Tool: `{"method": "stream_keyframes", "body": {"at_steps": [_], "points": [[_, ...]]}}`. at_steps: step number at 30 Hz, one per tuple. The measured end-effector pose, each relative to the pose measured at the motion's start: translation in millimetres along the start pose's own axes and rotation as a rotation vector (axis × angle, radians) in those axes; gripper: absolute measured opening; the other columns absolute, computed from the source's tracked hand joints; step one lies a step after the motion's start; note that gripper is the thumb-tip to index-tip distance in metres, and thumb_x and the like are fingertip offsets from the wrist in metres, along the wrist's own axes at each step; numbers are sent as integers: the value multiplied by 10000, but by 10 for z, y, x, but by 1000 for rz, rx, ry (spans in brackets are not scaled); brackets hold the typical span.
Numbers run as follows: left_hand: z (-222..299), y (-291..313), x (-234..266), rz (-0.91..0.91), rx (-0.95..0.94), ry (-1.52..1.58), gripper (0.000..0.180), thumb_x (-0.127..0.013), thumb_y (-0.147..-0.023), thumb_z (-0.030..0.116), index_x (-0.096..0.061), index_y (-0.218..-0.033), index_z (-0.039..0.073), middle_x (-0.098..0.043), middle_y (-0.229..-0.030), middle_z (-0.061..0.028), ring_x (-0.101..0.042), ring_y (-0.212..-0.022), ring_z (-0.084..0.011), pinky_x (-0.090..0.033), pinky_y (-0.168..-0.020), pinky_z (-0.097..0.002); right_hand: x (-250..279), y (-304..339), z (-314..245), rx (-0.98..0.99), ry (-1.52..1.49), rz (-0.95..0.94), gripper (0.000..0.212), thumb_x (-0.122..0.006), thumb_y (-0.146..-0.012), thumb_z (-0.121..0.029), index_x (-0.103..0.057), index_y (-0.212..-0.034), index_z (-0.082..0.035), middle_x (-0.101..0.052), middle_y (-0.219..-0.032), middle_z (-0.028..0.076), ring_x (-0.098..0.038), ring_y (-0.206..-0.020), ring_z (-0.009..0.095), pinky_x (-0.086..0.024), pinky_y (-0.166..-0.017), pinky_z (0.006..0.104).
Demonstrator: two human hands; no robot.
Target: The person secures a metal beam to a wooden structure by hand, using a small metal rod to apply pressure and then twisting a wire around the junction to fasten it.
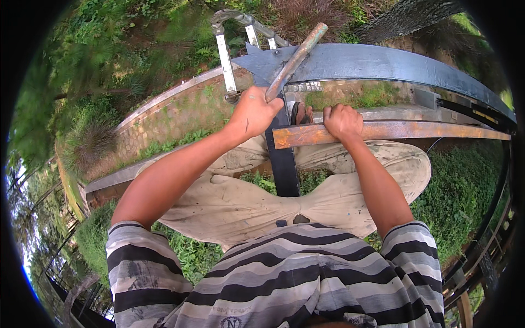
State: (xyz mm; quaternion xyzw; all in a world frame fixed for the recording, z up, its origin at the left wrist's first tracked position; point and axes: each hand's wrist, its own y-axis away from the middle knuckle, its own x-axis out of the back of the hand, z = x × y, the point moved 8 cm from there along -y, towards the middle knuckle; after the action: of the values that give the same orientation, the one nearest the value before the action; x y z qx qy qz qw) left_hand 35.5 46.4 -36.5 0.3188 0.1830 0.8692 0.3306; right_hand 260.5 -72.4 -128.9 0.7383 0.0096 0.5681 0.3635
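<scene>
My left hand (pixel 254 113) is closed around the lower end of a worn metal pipe (pixel 299 59) with patchy rust and faded paint. The pipe slants up and to the right, across a dark grey steel beam (pixel 372 63). To the right, my right hand (pixel 343 121) has its fingers wrapped over the upper edge of a rusty steel bar (pixel 426 130). That bar runs off to the right, and its left end lies over a black steel beam (pixel 286 177) between my legs. What the pipe's lower end looks like is hidden in my left hand.
An aluminium ladder (pixel 225 60) stands beyond the grey beam at upper left. My sandalled foot (pixel 302 113) shows behind the bar. Below are a low wall (pixel 164 106), grass and shrubs (pixel 459 186); a tree trunk (pixel 407 22) leans at the top. More metal framing stands at right.
</scene>
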Motion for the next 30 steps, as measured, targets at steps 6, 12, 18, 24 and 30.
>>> {"method": "stream_keyframes", "body": {"at_steps": [6,12,18,24,30], "points": [[-38,113,-50,-41,99,31,320,-639,-887,230,-605,-805,-78,-585,-641,-233,-562,-562,-308,-484,-625,-466,30,35,-33,43,-23,32,496,-510,-943,-394,-781,-770,-16,-730,-812,273,-739,-795,438,-589,-811,510],[11,148,-73,-83,208,69,294,-646,-883,222,-644,-823,-67,-612,-646,-230,-621,-573,-344,-493,-616,-454,-22,-18,16,21,-51,-71,474,-529,-929,-388,-783,-735,-38,-728,-779,260,-740,-741,429,-599,-781,507],[60,132,-38,-36,197,-26,291,-647,-876,221,-660,-840,-68,-635,-684,-274,-657,-634,-422,-513,-651,-466,73,-15,-4,32,-96,-91,478,-528,-932,-395,-780,-741,-37,-733,-790,253,-743,-761,418,-599,-773,507],[168,148,1,16,113,-50,304,-641,-881,222,-616,-804,-71,-602,-657,-263,-616,-598,-411,-506,-639,-465,106,9,6,49,-100,-155,494,-504,-946,-414,-791,-834,-28,-749,-926,263,-744,-896,409,-581,-864,501],[98,146,-12,42,113,-80,337,-643,-871,249,-600,-783,-74,-569,-649,-229,-566,-593,-317,-490,-661,-465,123,12,13,67,-104,-95,530,-478,-970,-448,-796,-911,-28,-756,-967,247,-742,-949,394,-571,-899,493]]}}
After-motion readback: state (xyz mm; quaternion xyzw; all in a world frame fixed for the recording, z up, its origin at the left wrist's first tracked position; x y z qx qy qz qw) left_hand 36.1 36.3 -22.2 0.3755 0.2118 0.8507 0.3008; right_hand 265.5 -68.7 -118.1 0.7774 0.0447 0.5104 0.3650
